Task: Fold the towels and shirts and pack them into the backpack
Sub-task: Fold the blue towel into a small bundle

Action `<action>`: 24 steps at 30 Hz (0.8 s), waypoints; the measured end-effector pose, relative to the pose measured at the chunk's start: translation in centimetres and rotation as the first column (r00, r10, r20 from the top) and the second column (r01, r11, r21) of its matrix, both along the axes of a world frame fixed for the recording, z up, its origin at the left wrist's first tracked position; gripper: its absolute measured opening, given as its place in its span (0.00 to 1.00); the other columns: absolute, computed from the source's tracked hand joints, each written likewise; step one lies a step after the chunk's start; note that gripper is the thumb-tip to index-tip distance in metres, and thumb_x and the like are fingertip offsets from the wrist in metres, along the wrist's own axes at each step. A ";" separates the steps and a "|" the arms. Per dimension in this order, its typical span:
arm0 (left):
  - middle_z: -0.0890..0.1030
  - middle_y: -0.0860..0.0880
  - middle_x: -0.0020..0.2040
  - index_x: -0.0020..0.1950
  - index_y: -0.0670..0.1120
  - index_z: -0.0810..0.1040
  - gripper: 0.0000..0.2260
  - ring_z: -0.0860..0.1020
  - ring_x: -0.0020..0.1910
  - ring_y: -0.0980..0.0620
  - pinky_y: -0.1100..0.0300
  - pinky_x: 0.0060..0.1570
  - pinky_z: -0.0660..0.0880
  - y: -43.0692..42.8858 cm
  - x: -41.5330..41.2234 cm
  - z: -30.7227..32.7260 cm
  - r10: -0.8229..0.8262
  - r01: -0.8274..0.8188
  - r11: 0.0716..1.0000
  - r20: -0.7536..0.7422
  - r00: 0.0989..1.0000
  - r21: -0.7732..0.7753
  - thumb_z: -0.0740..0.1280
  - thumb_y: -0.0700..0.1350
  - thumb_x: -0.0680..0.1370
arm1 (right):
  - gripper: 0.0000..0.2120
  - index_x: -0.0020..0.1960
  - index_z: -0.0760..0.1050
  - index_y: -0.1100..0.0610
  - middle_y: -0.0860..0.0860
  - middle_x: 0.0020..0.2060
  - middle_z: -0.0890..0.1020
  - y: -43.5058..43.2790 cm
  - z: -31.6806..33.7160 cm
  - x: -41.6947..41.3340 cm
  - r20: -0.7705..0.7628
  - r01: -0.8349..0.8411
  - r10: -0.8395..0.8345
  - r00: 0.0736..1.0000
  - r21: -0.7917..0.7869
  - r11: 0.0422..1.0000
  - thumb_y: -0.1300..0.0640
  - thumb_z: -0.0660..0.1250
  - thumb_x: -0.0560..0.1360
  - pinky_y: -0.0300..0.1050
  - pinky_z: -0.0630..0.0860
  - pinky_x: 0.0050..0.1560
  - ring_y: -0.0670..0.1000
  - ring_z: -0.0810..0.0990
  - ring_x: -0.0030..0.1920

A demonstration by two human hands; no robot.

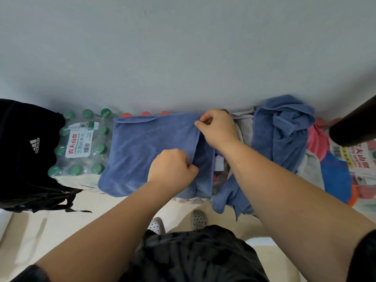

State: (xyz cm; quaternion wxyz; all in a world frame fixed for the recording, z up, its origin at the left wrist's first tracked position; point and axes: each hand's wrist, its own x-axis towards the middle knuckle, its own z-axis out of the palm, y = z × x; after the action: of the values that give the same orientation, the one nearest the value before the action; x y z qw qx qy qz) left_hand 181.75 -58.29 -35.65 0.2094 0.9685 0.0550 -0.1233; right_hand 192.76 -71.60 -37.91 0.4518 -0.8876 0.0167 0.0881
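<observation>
A blue towel [142, 151] lies spread flat over shrink-wrapped packs of bottles, with a fold running down its right side. My left hand [173, 167] pinches the near end of that folded edge. My right hand [218, 129] pinches the far end of the same edge by the wall. A black backpack [26, 155] with a white logo stands at the far left. More crumpled blue towels [282, 135] and grey, pink and blue-orange clothes [335, 171] are heaped to the right.
A pack of green-capped water bottles [81, 145] sits between the backpack and the towel. A grey wall [183, 58] rises right behind everything. A dark object [354, 127] juts in at the right edge. My feet in white perforated shoes [198, 219] stand on the pale floor.
</observation>
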 end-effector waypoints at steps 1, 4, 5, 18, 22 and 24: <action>0.72 0.48 0.25 0.29 0.42 0.71 0.12 0.72 0.27 0.47 0.55 0.26 0.70 0.2 -0.1 0.5 0.027 -0.026 0.999 0.026 0.999 -0.026 0.67 0.48 0.67 | 0.07 0.39 0.77 0.49 0.46 0.36 0.83 0.0 0.5 0.1 -0.006 0.003 -0.002 1.000 0.063 0.998 0.54 0.74 0.74 0.54 0.82 0.47 0.49 0.84 0.40; 0.75 0.49 0.26 0.28 0.44 0.73 0.11 0.73 0.28 0.52 0.56 0.30 0.73 0.3 -0.2 2.4 0.099 -0.088 0.986 0.078 0.992 -0.141 0.70 0.46 0.67 | 0.07 0.40 0.77 0.52 0.53 0.34 0.84 -0.4 2.5 0.5 -0.026 0.042 -0.037 0.999 0.256 0.966 0.61 0.74 0.73 0.50 0.83 0.39 0.51 0.84 0.34; 0.75 0.49 0.26 0.27 0.43 0.73 0.12 0.73 0.28 0.52 0.56 0.30 0.72 0.0 -0.1 3.0 0.095 -0.081 0.982 0.077 0.992 -0.168 0.70 0.45 0.67 | 0.07 0.41 0.78 0.54 0.54 0.35 0.84 -0.7 3.1 0.6 -0.034 0.052 -0.044 0.998 0.291 0.955 0.62 0.74 0.74 0.44 0.81 0.35 0.50 0.84 0.34; 0.79 0.42 0.35 0.38 0.40 0.76 0.07 0.72 0.31 0.49 0.49 0.34 0.76 -2.0 0.7 -0.5 -0.071 0.052 0.989 -0.134 0.988 -0.137 0.70 0.43 0.69 | 0.06 0.45 0.80 0.50 0.52 0.38 0.83 -3.7 -1.5 -2.0 -0.165 -0.039 0.071 0.984 0.190 0.981 0.58 0.75 0.72 0.54 0.84 0.45 0.53 0.84 0.40; 0.77 0.50 0.32 0.38 0.43 0.77 0.04 0.72 0.31 0.54 0.60 0.32 0.71 -0.5 -0.1 0.0 -0.050 0.024 0.974 -0.110 0.993 -0.223 0.70 0.40 0.70 | 0.06 0.45 0.79 0.50 0.46 0.38 0.81 -4.2 -0.7 -3.5 -0.012 -0.134 0.134 0.991 -0.019 0.991 0.53 0.76 0.72 0.42 0.76 0.41 0.45 0.80 0.39; 0.78 0.51 0.32 0.38 0.44 0.77 0.03 0.74 0.32 0.54 0.60 0.34 0.73 0.0 -0.8 0.1 -0.010 -0.018 0.968 -0.107 0.994 -0.250 0.70 0.39 0.70 | 0.08 0.38 0.79 0.53 0.47 0.32 0.81 -4.3 0.2 -4.9 -0.007 -0.146 0.147 0.989 -0.112 0.983 0.51 0.74 0.73 0.45 0.77 0.39 0.46 0.80 0.36</action>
State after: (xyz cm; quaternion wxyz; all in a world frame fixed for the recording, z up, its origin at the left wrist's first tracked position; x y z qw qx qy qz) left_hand 180.99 -58.28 -35.55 0.3272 0.9260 0.0521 -0.1808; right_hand 187.82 -75.93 -37.70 0.3934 -0.9105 -0.0439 0.1196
